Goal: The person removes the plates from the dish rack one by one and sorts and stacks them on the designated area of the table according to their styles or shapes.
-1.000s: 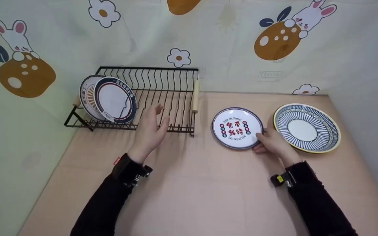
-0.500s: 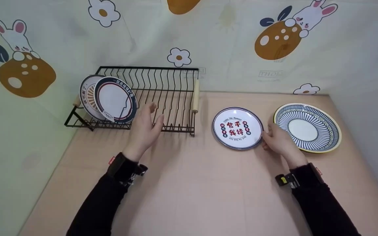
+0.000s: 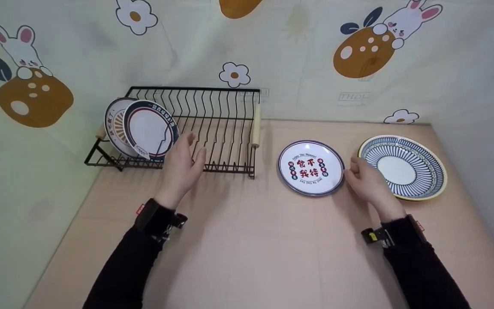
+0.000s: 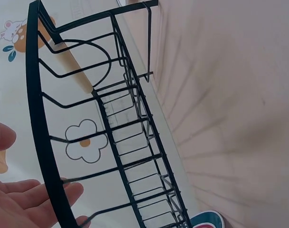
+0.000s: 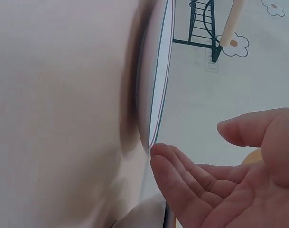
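At one o'clock on the desk [image 3: 264, 240] lay the red-lettered plate [image 3: 311, 168], the right hand [image 3: 368, 182] relaxed, ungrasping, at its rim. At eleven, the left hand [image 3: 180, 167] hung loose and empty by the dish rack [image 3: 212, 117]. The step seemed a pickup, calling next for a pinch.

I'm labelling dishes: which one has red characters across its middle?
The round plate on the table, between the rack and the striped dish. That dish and the front racked plate have plain centres; the rear plate shows orange rays.
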A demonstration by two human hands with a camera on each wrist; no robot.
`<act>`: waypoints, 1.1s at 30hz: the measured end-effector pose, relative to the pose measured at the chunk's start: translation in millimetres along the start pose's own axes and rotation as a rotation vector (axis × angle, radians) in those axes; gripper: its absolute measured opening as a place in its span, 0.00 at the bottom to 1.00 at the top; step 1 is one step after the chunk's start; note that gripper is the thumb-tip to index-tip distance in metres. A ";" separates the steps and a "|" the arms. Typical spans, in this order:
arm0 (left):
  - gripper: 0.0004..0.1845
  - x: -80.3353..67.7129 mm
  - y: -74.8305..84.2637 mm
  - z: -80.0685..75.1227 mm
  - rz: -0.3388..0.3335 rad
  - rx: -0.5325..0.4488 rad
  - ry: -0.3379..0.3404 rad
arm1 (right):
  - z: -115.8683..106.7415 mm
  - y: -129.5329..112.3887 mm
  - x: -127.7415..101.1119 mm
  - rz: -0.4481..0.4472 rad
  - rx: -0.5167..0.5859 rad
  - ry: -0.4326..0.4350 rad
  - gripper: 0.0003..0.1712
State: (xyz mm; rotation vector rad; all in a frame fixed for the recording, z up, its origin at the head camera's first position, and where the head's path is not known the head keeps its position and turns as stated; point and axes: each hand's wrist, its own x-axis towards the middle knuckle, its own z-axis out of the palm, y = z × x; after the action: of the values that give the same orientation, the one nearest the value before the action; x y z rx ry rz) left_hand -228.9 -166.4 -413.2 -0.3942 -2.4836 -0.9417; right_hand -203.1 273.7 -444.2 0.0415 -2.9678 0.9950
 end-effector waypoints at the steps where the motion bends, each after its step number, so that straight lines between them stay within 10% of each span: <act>1: 0.27 0.0 -1.2 -1.0 -0.002 0.005 0.004 | -0.2 -0.1 -0.3 -0.012 0.010 0.013 0.32; 33: 0.30 11.4 -44.6 -47.4 -0.166 0.204 0.162 | -6.5 -4.2 -11.9 -0.144 0.043 0.181 0.26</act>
State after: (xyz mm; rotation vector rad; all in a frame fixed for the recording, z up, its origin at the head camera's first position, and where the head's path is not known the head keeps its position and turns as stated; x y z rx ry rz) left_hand -242.4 -229.8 -400.5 -0.0433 -2.4601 -0.7392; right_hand -191.0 274.5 -436.7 0.1548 -2.7373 0.9871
